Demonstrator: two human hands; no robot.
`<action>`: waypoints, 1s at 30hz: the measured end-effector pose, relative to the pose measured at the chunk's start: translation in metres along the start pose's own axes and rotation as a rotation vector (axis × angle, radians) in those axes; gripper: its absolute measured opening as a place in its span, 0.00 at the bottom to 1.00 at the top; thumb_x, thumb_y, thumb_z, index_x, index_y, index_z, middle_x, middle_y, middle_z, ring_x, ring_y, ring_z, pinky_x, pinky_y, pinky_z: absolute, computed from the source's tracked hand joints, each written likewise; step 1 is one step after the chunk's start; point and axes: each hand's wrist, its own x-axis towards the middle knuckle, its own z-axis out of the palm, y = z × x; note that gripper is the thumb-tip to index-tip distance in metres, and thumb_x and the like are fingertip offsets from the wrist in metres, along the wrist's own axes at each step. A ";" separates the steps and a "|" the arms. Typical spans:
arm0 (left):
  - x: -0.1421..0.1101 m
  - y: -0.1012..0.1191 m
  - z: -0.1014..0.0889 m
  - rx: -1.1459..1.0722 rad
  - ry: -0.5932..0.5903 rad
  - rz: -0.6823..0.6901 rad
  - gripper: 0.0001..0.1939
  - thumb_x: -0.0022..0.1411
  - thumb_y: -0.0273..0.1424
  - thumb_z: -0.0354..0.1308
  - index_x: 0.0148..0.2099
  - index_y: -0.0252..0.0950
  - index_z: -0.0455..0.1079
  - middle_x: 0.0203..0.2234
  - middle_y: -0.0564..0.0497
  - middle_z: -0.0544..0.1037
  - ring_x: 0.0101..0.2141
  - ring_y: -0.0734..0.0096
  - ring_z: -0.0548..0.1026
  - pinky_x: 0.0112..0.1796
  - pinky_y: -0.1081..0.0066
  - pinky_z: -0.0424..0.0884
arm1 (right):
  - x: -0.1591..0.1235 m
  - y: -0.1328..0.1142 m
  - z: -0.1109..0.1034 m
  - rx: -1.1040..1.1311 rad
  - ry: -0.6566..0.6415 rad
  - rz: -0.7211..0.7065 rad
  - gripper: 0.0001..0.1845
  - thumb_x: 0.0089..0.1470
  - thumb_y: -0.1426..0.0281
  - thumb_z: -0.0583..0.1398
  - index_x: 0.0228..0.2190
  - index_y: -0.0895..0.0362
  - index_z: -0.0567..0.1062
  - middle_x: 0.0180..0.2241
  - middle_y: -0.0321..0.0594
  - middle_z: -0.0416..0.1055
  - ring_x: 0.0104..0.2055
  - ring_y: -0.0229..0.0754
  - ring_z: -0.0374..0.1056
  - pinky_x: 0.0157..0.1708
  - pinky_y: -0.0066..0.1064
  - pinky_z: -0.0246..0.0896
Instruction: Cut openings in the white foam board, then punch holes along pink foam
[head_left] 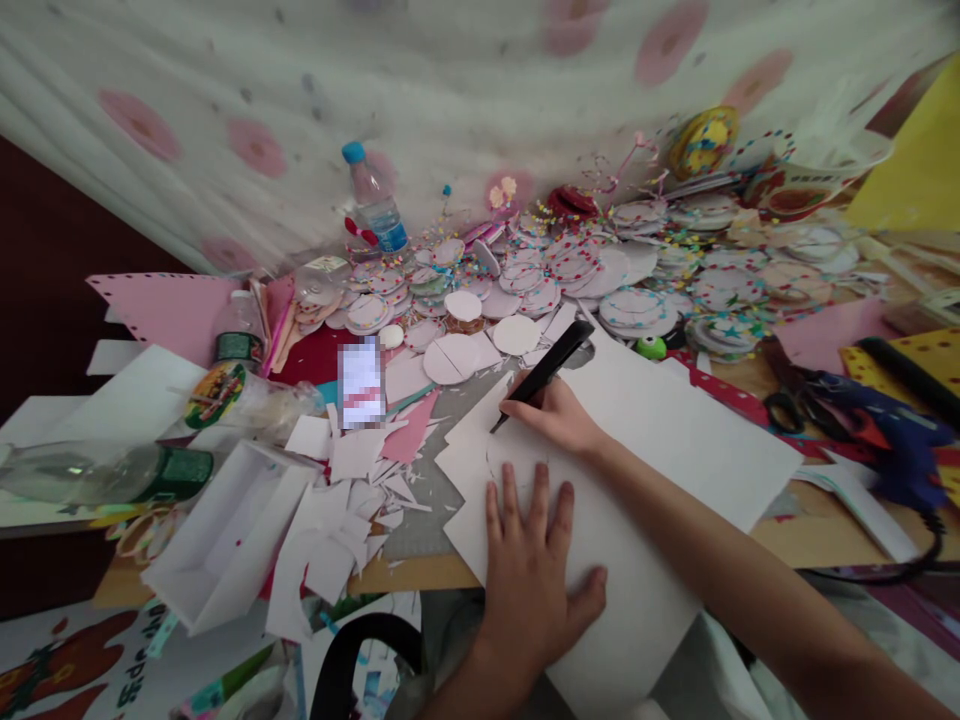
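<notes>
My right hand grips a thick black pen, its tip at or just above a white sheet of paper. Flat on that sheet lies my left hand, fingers spread and holding nothing. A faint curved line shows on the paper just above my left fingertips. Another white sheet extends to the right behind my right forearm. Under the papers, part of a grey cutting mat is visible. Whether the pen touches the paper, I cannot tell.
White paper scraps and an open white box lie left, near plastic bottles and a phone. Many decorated paper discs pile up behind. Scissors and a blue glue gun lie right.
</notes>
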 end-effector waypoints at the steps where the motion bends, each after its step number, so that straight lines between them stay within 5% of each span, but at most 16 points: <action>1: 0.000 0.000 0.000 -0.002 -0.001 0.000 0.39 0.61 0.49 0.49 0.69 0.39 0.45 0.68 0.48 0.40 0.65 0.39 0.36 0.61 0.40 0.41 | 0.000 0.000 0.000 0.001 0.001 -0.001 0.10 0.46 0.63 0.61 0.25 0.56 0.70 0.24 0.37 0.68 0.29 0.40 0.63 0.28 0.31 0.60; 30: 0.000 -0.002 0.001 0.003 0.011 0.004 0.40 0.61 0.50 0.49 0.69 0.40 0.44 0.68 0.47 0.41 0.65 0.38 0.36 0.61 0.41 0.41 | -0.002 -0.002 -0.005 -0.028 0.135 0.009 0.11 0.42 0.63 0.62 0.20 0.56 0.67 0.21 0.35 0.64 0.24 0.37 0.58 0.23 0.30 0.55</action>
